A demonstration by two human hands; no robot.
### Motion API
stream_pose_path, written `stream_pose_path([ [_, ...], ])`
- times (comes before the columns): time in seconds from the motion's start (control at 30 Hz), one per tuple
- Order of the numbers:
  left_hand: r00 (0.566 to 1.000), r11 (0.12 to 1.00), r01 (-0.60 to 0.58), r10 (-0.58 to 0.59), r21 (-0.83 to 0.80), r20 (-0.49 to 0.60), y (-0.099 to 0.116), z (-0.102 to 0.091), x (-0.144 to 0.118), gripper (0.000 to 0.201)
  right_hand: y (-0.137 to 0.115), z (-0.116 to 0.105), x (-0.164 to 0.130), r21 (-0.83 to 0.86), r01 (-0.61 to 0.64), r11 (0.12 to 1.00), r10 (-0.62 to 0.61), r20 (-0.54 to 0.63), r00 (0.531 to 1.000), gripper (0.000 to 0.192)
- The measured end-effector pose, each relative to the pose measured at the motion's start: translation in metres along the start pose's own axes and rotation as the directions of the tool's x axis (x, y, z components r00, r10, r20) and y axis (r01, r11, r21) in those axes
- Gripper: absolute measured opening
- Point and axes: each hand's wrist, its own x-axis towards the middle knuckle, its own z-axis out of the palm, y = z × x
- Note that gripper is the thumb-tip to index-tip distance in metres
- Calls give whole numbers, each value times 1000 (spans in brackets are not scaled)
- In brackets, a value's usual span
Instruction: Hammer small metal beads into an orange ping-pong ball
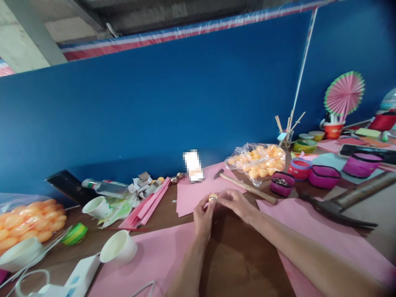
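A small shiny gold ball (213,198) sits between the thumb and fingers of my left hand (202,213). My right hand (236,201) is closed in a pinch right beside the ball. Whatever its fingertips hold is too small to make out. Beneath and behind both hands lies a pink paper sheet (192,198). A small hammer (247,185) with a wooden handle rests just beyond my right hand. Two shiny metal balls (176,178) are on the table behind and left of the hands.
A clear bag of orange balls (260,161) stands behind the small hammer. Purple pouches (282,183) line the right side, with a claw hammer (335,208) nearer. On the left are a white cup (119,247), a power strip (82,274) and folded pink paper (151,206). A blue wall (185,95) rises behind.
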Motion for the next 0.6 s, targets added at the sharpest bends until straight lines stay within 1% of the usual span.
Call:
stream_pose_path([
  [0.17, 999, 995, 25, -22, -101, 28, -3, 1, 1, 44, 5, -1, 2, 44, 5, 999, -4, -22, 1000, 30],
  [0.3, 998, 988, 21, -12, -154, 60, -3, 1, 2, 36, 11, -2, 3, 86, -11, 996, 11, 5, 1000, 30],
  [0.4, 998, 992, 34, -27, -121, 57, -4, 0, 2, 38, 12, -2, 3, 77, 2, 997, -3, 9, 1000, 32],
  [0.5, 998, 997, 31, -28, -70, 53, -4, 0, 2, 44, 8, -1, 1, 17, 44, 999, -44, 10, 999, 33],
  [0.6, 998, 999, 13, -11, -47, 62, -2, 1, 0, 42, 4, 0, 0, -31, 80, 996, -78, 65, 995, 35],
])
